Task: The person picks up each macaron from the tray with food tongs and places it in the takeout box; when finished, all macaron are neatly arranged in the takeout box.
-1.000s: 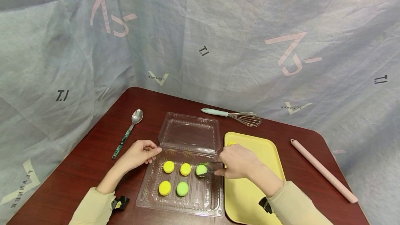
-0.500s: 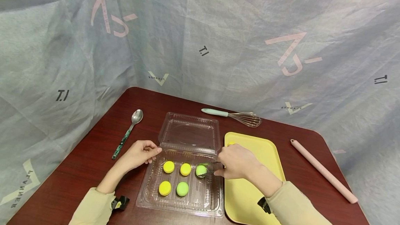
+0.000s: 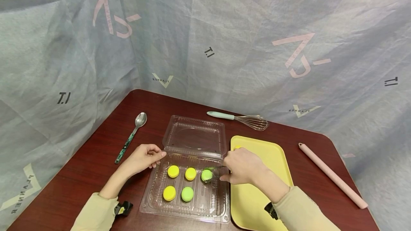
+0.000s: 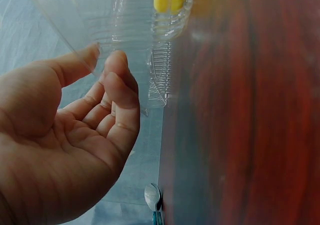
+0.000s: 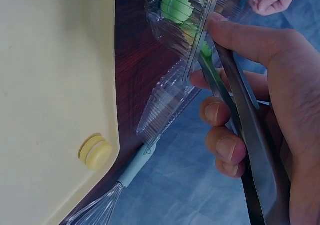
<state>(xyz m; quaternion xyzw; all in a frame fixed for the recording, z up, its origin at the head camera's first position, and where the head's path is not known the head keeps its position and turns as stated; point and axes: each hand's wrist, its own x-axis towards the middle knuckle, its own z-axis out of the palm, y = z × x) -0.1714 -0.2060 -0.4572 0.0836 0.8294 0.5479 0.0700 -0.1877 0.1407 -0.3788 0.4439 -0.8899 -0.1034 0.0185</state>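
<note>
Only the tips of the tongs [image 5: 255,135] have shifted slightly about the back-row green macaron [image 3: 207,174], which sits in the clear box [image 3: 184,215]. The right hand [image 3: 240,165] grips the tongs; the left hand [image 3: 146,159] pinches the box's edge near the hinge. Good handling here probably means parting the tips evenly and steadying the box, so nothing gets dragged. Count three yellow macarons [image 3: 173,171] and two green in the box, one yellow macaron [image 5: 96,152] on the single tray [image 3: 257,202], plus one spoon [image 3: 140,119], one whisk [image 3: 221,115] and one rolling pin [image 3: 332,175] on the bench [image 3: 90,167].
</note>
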